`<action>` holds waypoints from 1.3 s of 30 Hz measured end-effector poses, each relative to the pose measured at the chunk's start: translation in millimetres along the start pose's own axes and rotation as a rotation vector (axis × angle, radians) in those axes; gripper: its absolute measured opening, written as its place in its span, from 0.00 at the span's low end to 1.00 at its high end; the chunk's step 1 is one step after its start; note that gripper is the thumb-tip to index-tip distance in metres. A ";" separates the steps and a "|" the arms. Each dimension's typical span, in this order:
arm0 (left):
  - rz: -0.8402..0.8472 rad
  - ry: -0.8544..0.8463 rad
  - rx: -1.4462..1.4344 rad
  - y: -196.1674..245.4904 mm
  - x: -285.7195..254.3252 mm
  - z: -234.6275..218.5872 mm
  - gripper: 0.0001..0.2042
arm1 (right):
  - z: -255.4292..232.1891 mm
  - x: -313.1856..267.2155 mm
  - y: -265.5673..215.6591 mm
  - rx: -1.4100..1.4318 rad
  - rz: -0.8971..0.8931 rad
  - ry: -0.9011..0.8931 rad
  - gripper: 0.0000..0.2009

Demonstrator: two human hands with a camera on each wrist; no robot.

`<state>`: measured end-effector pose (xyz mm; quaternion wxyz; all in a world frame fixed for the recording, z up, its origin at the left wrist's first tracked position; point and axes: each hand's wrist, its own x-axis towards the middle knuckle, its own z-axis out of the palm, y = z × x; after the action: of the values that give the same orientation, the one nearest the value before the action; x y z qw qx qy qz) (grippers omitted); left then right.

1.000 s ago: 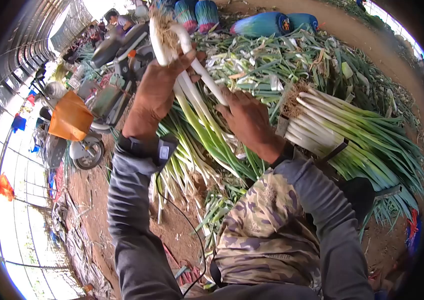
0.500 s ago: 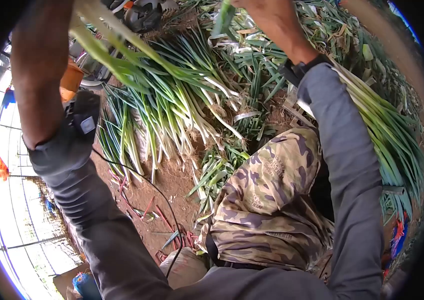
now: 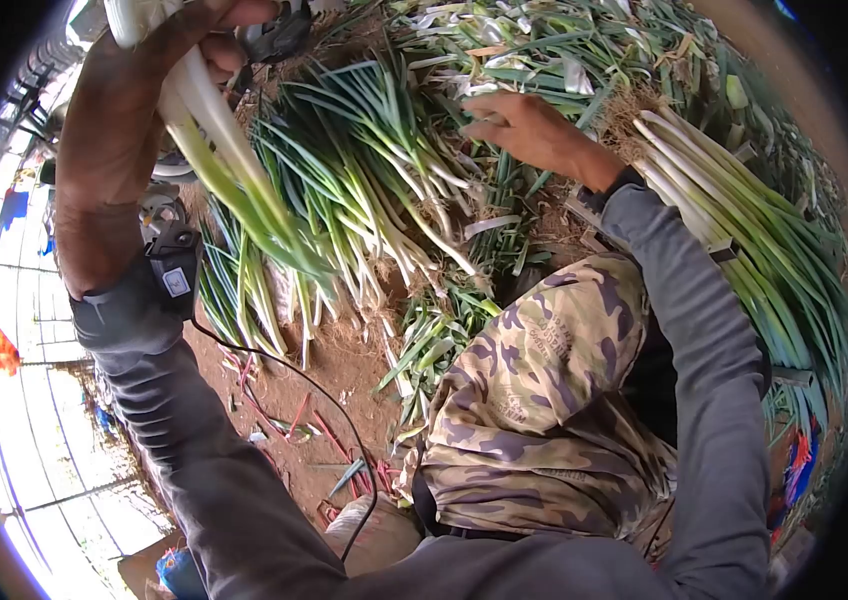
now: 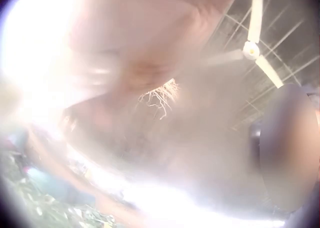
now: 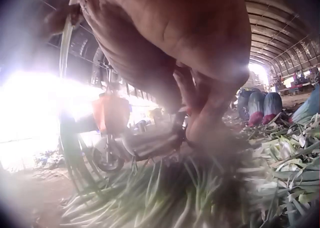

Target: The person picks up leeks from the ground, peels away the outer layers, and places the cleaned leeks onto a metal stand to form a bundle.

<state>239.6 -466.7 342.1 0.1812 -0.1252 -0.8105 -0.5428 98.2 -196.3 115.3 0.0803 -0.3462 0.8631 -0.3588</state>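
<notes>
My left hand [image 3: 129, 130] grips thick white-stemmed green onions [image 3: 209, 110] at the upper left of the head view, their green ends hanging down to the right. Roots [image 4: 164, 91] show below the blurred hand in the left wrist view. Empty, with loosely bent fingers, my right hand [image 3: 539, 138] hovers over scattered leaves. Below and between the hands a spread of green onions [image 3: 354, 200] lies on the ground, roots toward me. A large bundle [image 3: 744, 230] lies to the right of my right hand, its roots near the wrist.
Loose trimmed leaves [image 3: 544, 50] cover the ground at the top. Red strings [image 3: 329, 440] lie on the dirt by a knee in camouflage cloth [image 3: 544, 400]. A scooter with an orange cover [image 5: 111, 112] stands beyond, and wrapped bundles [image 5: 264, 105] stand at the right.
Both hands were together on the stems a second ago. My left hand has moved left with the onions; the right has separated and, after rising out toward the top edge, come back lower.
</notes>
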 end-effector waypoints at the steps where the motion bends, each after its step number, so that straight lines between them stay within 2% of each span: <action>1: -0.043 -0.054 -0.085 2.4 2.5 1.4 0.21 | -1.8 -2.2 -6.9 0.088 -0.129 -0.024 0.30; 2: -0.025 -0.126 -0.161 -1.9 9.7 0.9 0.20 | -6.2 -4.6 -13.6 0.651 -0.048 -0.166 0.37; 5: -0.058 -0.131 -0.430 2.4 22.6 19.5 0.20 | -12.1 -14.9 -78.0 0.484 -0.409 -0.113 0.44; 6: -0.079 -0.215 -0.504 4.5 28.3 21.3 0.21 | -5.2 -12.1 -93.6 0.641 -0.461 -0.160 0.46; 7: -0.099 -0.149 -0.559 12.6 24.9 33.5 0.21 | -8.6 -19.3 -109.8 0.599 -0.377 -0.187 0.43; 8: -0.075 -0.165 -0.656 13.3 28.4 39.6 0.21 | -11.7 -26.5 -125.9 0.554 -0.294 -0.216 0.41; 9: -0.047 -0.187 -0.757 10.4 34.1 40.0 0.20 | 14.5 -19.6 -99.6 0.443 -0.410 -0.168 0.32; 11: -0.023 -0.185 -0.895 1.0 40.4 34.0 0.19 | 32.1 -30.5 -93.6 0.532 -0.355 -0.165 0.20; 12: -0.015 -0.192 -0.969 -6.5 44.0 33.4 0.19 | 29.5 -41.3 -100.3 0.681 -0.316 -0.125 0.18; 13: -0.011 -0.174 -0.970 -18.0 47.6 33.4 0.19 | 25.0 -48.4 -103.6 0.829 -0.278 -0.086 0.16; 15: 0.006 -0.140 -0.961 -36.0 51.7 36.2 0.22 | 23.2 -51.6 -99.0 0.775 -0.290 -0.089 0.16; 17: 0.025 -0.070 -0.964 -40.4 47.4 48.7 0.25 | 17.8 -57.8 -98.6 0.853 -0.198 -0.215 0.17; 19: 0.021 -0.055 -0.942 -49.2 41.2 59.1 0.25 | 13.6 -63.4 -101.4 0.770 -0.216 -0.134 0.18; 22: -0.029 -0.037 -0.963 -57.7 30.4 70.9 0.25 | 9.0 -70.1 -97.2 0.880 -0.113 -0.154 0.21; 25: -0.049 -0.076 -0.977 -62.5 19.8 82.4 0.21 | 6.8 -72.9 -91.8 0.796 -0.024 -0.145 0.25; 26: -0.039 -0.079 -0.975 -64.1 17.3 86.3 0.19 | 7.2 -75.4 -92.1 0.830 -0.002 -0.132 0.30; 28: -0.069 -0.071 -0.955 -58.9 12.3 85.7 0.22 | 1.1 -72.8 -97.5 0.867 -0.021 -0.283 0.33; 30: -0.081 -0.149 -0.958 -47.3 10.9 89.5 0.27 | 5.4 -75.0 -82.3 0.765 -0.014 -0.243 0.38; 32: -0.004 -0.173 -0.829 -50.9 13.7 85.9 0.26 | 14.1 -77.5 -72.1 0.662 0.001 -0.217 0.45; 33: 0.013 -0.151 -0.781 -45.5 11.6 83.9 0.24 | 13.1 -74.4 -70.9 0.631 -0.024 -0.230 0.42; 34: 0.031 -0.013 -0.691 -29.8 6.6 88.0 0.22 | 11.4 -75.1 -76.0 0.611 -0.059 -0.250 0.39; 36: 0.145 0.019 -0.729 -12.9 11.5 72.5 0.20 | 5.2 -80.4 -89.2 0.569 -0.131 -0.296 0.34; 37: 0.208 0.052 -0.739 -2.8 17.8 61.8 0.19 | -2.9 -86.9 -97.6 0.518 -0.152 -0.276 0.32; 38: 0.229 -0.017 -0.788 12.1 17.7 50.2 0.19 | -15.5 -95.6 -108.9 0.431 -0.140 -0.209 0.30; 39: 0.315 0.074 -0.697 18.7 22.5 39.6 0.17 | -22.2 -101.1 -115.8 0.347 -0.132 -0.146 0.28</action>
<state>220.5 -422.9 353.7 0.2379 -0.2826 -0.5412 -0.7554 227.7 -175.8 198.5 0.1776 -0.4083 0.7555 -0.4806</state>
